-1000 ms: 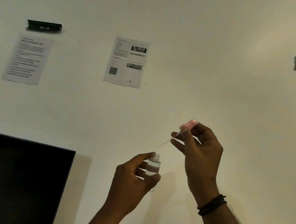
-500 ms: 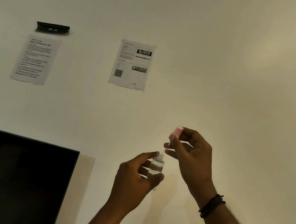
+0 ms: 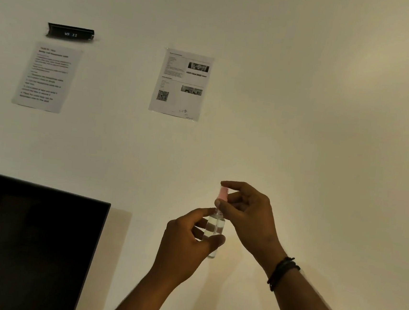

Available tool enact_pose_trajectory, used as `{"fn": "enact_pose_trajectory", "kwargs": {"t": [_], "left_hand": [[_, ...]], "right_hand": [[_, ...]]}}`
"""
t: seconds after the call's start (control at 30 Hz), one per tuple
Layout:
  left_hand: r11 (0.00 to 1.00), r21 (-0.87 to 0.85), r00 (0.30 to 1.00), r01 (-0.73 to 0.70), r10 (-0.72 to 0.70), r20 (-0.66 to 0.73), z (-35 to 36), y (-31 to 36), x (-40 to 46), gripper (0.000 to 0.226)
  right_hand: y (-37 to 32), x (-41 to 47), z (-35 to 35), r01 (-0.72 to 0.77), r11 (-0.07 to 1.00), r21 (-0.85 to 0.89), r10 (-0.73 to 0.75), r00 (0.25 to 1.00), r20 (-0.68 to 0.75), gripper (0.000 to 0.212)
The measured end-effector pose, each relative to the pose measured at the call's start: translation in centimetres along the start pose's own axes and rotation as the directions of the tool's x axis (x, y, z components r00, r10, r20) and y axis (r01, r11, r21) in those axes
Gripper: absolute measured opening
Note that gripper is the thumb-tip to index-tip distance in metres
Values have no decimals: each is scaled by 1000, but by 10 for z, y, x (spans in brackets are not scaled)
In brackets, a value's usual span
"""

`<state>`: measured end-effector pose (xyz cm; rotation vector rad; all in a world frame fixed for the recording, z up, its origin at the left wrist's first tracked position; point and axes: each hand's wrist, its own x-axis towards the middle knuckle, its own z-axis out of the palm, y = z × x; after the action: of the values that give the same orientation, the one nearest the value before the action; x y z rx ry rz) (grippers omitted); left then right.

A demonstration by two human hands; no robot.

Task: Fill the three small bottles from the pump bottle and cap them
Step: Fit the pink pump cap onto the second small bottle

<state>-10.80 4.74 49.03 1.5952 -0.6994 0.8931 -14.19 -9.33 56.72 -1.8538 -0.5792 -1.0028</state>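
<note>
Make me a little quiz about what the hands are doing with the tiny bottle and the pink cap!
1. True or false: the small bottle stands on a table.
2. Which hand pinches the pink cap? A) left hand B) right hand C) neither
3. Fill in: the cap's thin tube goes down into the bottle's ____.

Key
1. False. The left hand holds it up in front of the wall.
2. B. The right hand, the one with the black wristband, pinches it just above the bottle.
3. Neck. The cap is not seated yet.
</note>
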Motion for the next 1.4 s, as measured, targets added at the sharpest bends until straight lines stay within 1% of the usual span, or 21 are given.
{"fn": "enact_pose_trajectory", "kwargs": {"t": [0.23,0.4,0.67,0.8,1.1,1.4], "left_hand": [[1000,-2,1000,9,-9,-4,3,-3,2,46],[1000,6,1000,14,-14,-5,2,-5,2,49],[999,27,1000,28,-28,-2,5,-8,6,50],[999,27,999,37,-37,4,8,-9,6,46],[999,38,999,38,-38,-3,13,-9,4,45],[998,45,999,44,-42,-30,13,-9,7,50]], "right_hand": [[1,2,-1,-12,999,-37,13,999,41,34],[2,0,-1,-19,999,-43,22,998,63,34],[8,0,-3,-27,996,-81,31,998,47,34],[9,-1,-5,-34,995,-91,37,999,36,34],[11,-2,-6,-47,992,-119,47,999,3,36],[7,-5,-7,-58,991,-119,57,998,-18,36]]}}
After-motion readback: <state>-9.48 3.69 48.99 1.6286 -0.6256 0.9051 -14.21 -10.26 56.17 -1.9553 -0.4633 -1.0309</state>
